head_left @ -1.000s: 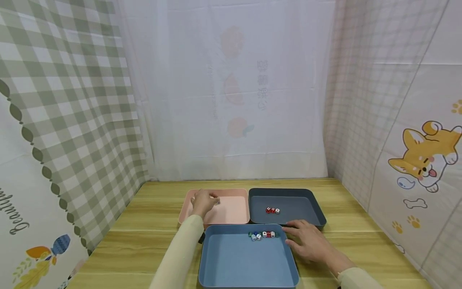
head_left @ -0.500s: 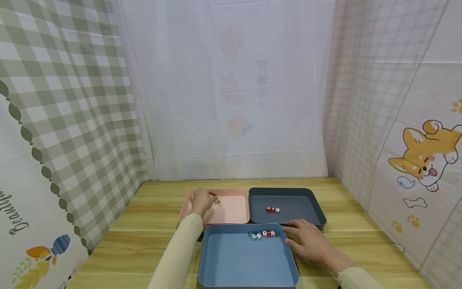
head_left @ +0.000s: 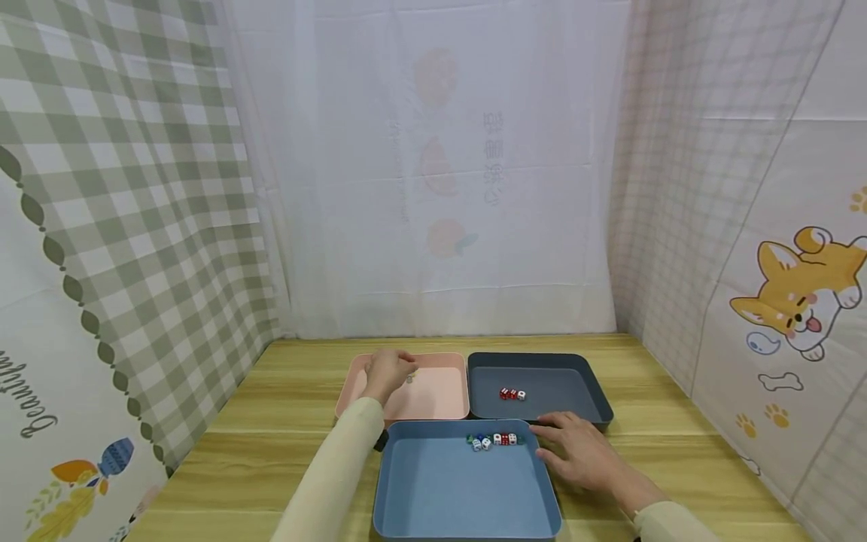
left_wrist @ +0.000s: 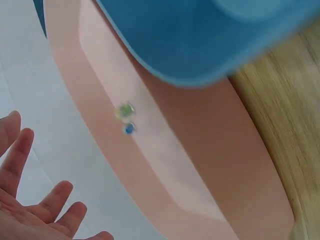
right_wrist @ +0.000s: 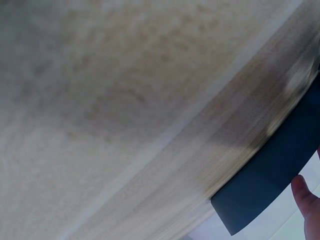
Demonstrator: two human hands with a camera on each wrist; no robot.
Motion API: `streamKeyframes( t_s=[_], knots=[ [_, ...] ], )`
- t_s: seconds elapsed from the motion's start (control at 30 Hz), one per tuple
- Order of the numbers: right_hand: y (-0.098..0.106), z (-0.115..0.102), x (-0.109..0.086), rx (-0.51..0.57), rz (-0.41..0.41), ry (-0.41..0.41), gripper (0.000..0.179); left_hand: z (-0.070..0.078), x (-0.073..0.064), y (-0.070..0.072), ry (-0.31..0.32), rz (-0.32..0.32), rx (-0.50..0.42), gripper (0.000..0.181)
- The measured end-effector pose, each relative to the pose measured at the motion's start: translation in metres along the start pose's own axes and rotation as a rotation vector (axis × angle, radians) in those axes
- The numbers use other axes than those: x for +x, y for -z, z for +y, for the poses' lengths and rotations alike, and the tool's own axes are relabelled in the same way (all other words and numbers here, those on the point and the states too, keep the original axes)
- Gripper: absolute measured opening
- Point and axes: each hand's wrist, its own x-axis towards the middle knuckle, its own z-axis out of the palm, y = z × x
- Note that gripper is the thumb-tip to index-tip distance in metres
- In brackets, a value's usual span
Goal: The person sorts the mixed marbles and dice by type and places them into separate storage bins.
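Note:
My left hand (head_left: 387, 374) hovers over the pink tray (head_left: 443, 406), its fingers apart and nothing visible between them. In the left wrist view that hand (left_wrist: 30, 200) shows spread fingers beside the tray's far wall. Small translucent pieces lie on the tray floor, a greenish-yellow one (left_wrist: 125, 110) and a blue one (left_wrist: 129, 128). My right hand (head_left: 579, 452) rests relaxed at the right rim of the blue tray (head_left: 460, 497), fingertips at its corner. At this tray's back edge sits a row of dice (head_left: 504, 439), some red, some white, with green and blue pieces beside them.
Behind the blue tray, to the right of the pink one, stands a dark grey-blue tray (head_left: 555, 384) holding red and white dice (head_left: 512, 394). All three trays stand close together on a wood-grain table (head_left: 271, 452). Fabric curtains (head_left: 440, 226) enclose the back and sides.
My left hand has risen from beside the small pieces in the pink tray, its fingertips shifting slightly back and right. The right hand stays in place.

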Motion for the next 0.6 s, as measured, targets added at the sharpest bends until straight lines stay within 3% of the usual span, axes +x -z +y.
streamKeyframes(
  t_s=[0.43,0.6],
  knots=[
    [-0.003,0.003,0.000,-0.006,0.014,0.016,0.041,0.019,-0.005,-0.012,0.016,-0.077,-0.127,0.019],
    [-0.003,0.003,0.000,-0.008,0.013,0.012,0.041,0.021,-0.012,-0.018,-0.050,-0.101,-0.174,0.020]
  ],
)
